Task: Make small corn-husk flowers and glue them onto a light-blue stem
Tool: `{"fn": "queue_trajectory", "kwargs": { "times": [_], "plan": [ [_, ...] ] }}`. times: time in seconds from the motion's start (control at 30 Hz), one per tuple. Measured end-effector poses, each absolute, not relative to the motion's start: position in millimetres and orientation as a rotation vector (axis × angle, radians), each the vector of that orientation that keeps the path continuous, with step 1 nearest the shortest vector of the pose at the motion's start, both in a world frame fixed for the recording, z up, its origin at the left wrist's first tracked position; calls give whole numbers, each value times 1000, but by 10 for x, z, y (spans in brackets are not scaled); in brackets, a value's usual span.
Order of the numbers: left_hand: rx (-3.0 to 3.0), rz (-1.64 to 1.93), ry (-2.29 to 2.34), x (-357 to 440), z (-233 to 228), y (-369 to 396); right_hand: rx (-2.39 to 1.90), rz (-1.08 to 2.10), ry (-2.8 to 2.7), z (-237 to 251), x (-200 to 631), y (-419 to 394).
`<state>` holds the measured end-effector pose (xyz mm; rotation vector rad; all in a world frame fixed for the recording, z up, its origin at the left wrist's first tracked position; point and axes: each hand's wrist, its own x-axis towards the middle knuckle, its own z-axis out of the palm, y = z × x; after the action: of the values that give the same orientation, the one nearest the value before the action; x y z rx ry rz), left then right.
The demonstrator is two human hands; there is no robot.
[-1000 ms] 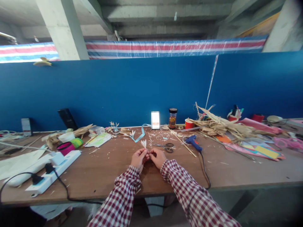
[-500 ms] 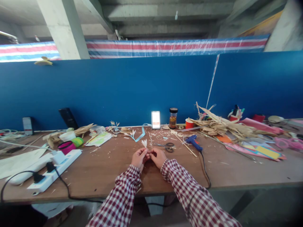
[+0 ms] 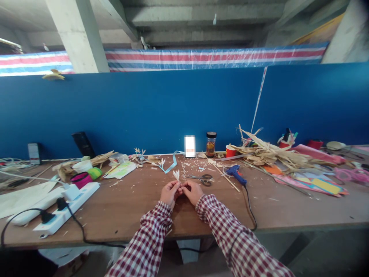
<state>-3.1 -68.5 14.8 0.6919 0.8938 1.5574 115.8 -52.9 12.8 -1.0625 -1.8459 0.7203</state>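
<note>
Between the fingertips of my left hand (image 3: 170,192) is a small pale flower (image 3: 176,176), its narrow petals fanning upward; it looks made of dried husk. My right hand (image 3: 192,192) meets the left at the fingertips, closed in a pinch near the flower's base. What the right fingers grip is too small and hidden to make out. Just beyond the right hand lie scissors (image 3: 205,179) with dark handles. Past the flower, a light blue ribbon (image 3: 172,166) lies beside another small pale flower (image 3: 162,163).
A blue glue gun (image 3: 236,174) with its black cable lies to the right, near a thin stick (image 3: 227,177). Dried husks (image 3: 268,156), a red cup (image 3: 230,151) and a lidded jar (image 3: 211,145) stand behind. At left is a white power strip (image 3: 69,209) with plugs.
Almost nothing differs. The flower in my left fingers has tilted very slightly; both hands stay in the same place.
</note>
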Motion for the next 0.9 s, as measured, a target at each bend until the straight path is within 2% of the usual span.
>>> {"fn": "queue_trajectory", "kwargs": {
  "times": [0.9],
  "plan": [
    [719, 1537, 949, -16, 133, -681, -1048, 714, -1872, 146, 1189, -493]
  ]
}}
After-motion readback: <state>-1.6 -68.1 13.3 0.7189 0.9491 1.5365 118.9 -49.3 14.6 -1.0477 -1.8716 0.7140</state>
